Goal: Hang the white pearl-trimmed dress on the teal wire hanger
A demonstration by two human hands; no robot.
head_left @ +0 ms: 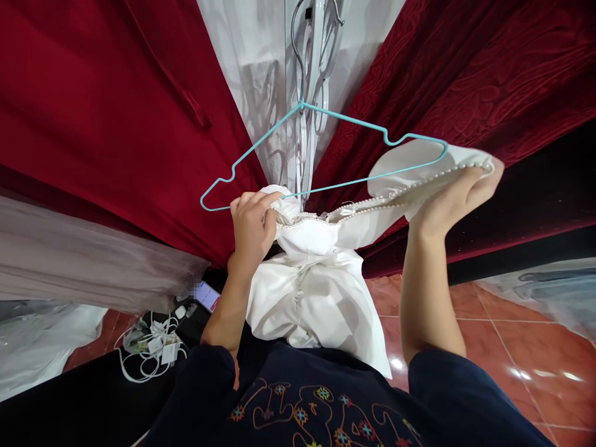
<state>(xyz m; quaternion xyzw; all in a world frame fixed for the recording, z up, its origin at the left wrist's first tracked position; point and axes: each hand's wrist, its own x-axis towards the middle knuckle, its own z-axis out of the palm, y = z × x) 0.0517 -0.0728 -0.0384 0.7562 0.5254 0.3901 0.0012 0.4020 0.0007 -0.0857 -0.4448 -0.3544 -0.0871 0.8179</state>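
Observation:
A white dress (321, 298) with a pearl-beaded neckline hangs in front of my body, its skirt bunched below. My left hand (254, 226) is closed on the dress's left shoulder, beside the lower bar of a light-blue wire hanger (344, 115). Out to the right, my right hand (459, 198) grips the beaded edge and stretches that side of the dress wide. The hanger's right end overlaps the white fabric there; its left end sticks out bare past my left hand. The hanger's metal hook rises at the top centre. My right fingertips are partly hidden by fabric.
Several white hangers (321, 93) hang behind, at the top centre. Red fabric (139, 112) drapes on the left, and patterned red fabric (488, 81) on the right. Low on the left, white cables (158, 347) and a phone (207, 297) rest on a black surface. Reddish tiles (488, 329) cover the floor.

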